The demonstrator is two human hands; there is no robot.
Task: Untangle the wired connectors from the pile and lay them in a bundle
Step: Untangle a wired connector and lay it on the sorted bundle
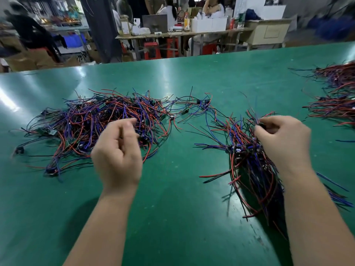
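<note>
Our right hand (284,139) pinches a small black wired connector (261,126) between thumb and fingertips at the far end of the bundle (255,169). The bundle lies on the right of the green table (172,208), running near to far under our wrist. Our left hand (117,150) hovers over the near right edge of the pile (99,121) on the left with its fingers curled inward. It is blurred, and we cannot tell whether a wire is caught in them. The chief risk, as we judge it, is dragging: the leads in the pile loop through one another, so pulling one piece could bring a clump along or strain a lead where it enters its plug. A thin trail of wires runs from the pile toward the bundle across the far middle, and it could tow sorted pieces out of line. The bundle is loose, its ends splaying left, so a careless drop could muddle it. The wires are thin, limp and smooth-jacketed in red, blue and black; the plugs are small dark blocks, with a few little green boards (48,131) among them. The table looks smooth and glossy, so pieces would likely slide. More sorted heaps (334,104) lie far right.
</note>
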